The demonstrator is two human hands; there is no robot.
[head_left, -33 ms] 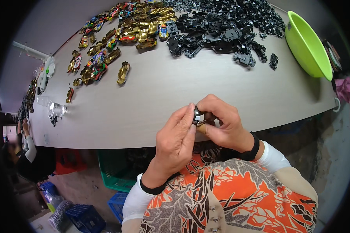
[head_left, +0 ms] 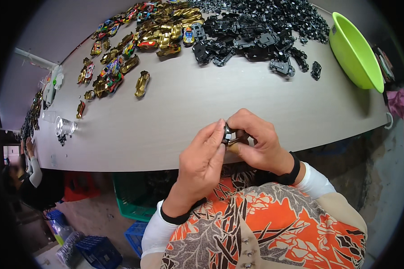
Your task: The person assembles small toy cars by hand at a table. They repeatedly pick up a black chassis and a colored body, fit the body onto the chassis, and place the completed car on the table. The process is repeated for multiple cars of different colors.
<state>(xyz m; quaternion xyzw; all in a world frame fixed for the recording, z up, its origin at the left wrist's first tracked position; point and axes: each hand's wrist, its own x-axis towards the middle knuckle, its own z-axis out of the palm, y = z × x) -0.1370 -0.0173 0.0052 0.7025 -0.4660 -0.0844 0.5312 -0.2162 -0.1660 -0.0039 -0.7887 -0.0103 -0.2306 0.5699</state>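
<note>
Close to the table's front edge, both my hands grip a small dark toy car (head_left: 227, 133), mostly covered by the fingers. My left hand (head_left: 201, 161) presses its straightened fingers and thumb against the left side. From the right, my right hand (head_left: 260, 141) pinches the car with curled fingers and thumb; a brownish, shiny part shows there. Beyond them on the table lie a heap of gold and colourful toy car bodies (head_left: 166, 36) and a larger heap of black car bases (head_left: 256, 36). A single gold car body (head_left: 142, 84) lies apart, nearer to me.
A lime-green bowl (head_left: 352, 56) stands tilted at the right. On the left are a clear plastic cup (head_left: 65, 127) and tiny black pieces (head_left: 62, 139). Another person's hand (head_left: 29, 147) rests at the far left edge. Below the table sit a green crate (head_left: 123, 197) and blue crates (head_left: 98, 252).
</note>
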